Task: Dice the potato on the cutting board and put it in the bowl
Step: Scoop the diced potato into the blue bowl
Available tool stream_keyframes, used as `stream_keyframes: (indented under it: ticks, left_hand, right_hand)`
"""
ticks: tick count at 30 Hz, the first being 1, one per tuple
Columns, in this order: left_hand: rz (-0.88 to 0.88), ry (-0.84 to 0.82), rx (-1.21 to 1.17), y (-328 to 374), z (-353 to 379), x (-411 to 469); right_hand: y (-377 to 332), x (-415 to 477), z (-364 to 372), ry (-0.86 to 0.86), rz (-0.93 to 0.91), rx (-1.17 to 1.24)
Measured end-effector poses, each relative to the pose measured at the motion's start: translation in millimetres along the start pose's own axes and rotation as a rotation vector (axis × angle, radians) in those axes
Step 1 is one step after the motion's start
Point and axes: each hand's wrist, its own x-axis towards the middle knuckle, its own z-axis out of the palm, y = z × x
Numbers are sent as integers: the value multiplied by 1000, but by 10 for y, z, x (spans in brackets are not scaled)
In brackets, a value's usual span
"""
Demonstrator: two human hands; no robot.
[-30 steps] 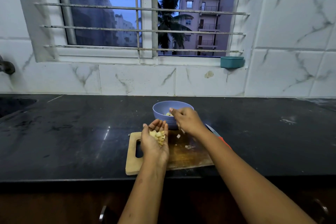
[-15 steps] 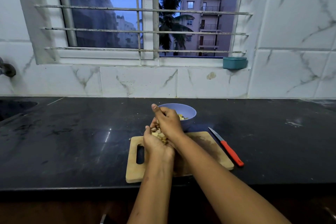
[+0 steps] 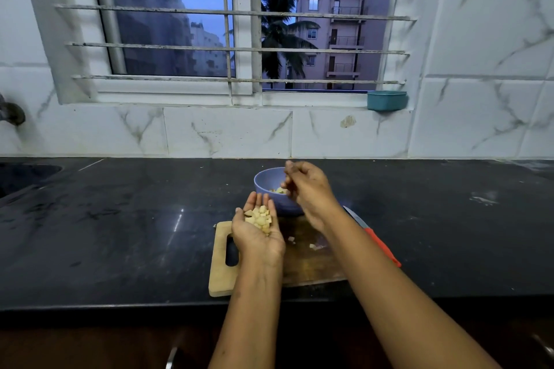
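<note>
Far left edge, mid-height: tap (image 3: 12, 112), out of play. Across the middle band: dark worktop (image 3: 120, 234). Lower centre, on it: wooden cutting board (image 3: 220, 272), handle slot to the left. Just right of the slot, above the board: left hand (image 3: 257, 237), palm up, fingers straight and together, slightly cupped, carrying a heap of potato dice (image 3: 260, 217). Directly behind, centre frame: blue bowl (image 3: 265, 186), touching the board's far edge or just beyond it, can't tell which. Inside it, more diced potato (image 3: 278, 190). Over the bowl's right rim: right hand (image 3: 310, 192), fingers loosely curled, back of the hand to camera. Can't tell whether pinching a piece or empty. Below that wrist, on the board: a few stray cubes (image 3: 314, 246). Right of the board, partly hidden by the right forearm: knife (image 3: 382, 246), orange handle, lying on the worktop. Upper right, on the window sill: teal tub (image 3: 386, 100), irrelevant.

Step in hand, as a judgement: moving dice from palm to bowl. Cutting apparently done, no whole potato in view.

To do it well:
- Bring the left palm right over the rim before tipping, to avoid spilling the heap near the fingertips onto board or worktop.
- Tip fingers-down and low into the bowl to limit bouncing.
- Sweep the right fingers along the palm for clinging bits.
- Steady the bowl if nudged, probably light.
- Then gather the strays, keeping clear of the blade.
</note>
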Motion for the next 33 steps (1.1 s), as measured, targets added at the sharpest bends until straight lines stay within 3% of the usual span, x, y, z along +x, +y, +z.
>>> stream_keyframes:
  ticks: [2, 6, 9, 12, 21, 33]
  left_hand:
    - [0, 5, -17, 62, 66, -88]
    - [-24, 12, -8, 130, 40, -142]
    - [-42, 19, 25, 126, 59, -221]
    - [-36, 23, 43, 134, 59, -252]
    - [-52, 29, 102, 134, 58, -353]
    - [-71, 8, 151, 155, 26, -337]
  right_hand:
    - [-27, -74, -274, -179, 57, -94]
    - [33, -168, -573, -458, -71, -865]
    - [62, -310, -482, -601, -148, -1132]
    - [105, -400, -536, -608, -226, -1214]
    - [-11, -376, -851, -546, -139, -1278]
    - [-101, -427, -724, -605, -82, -1282]
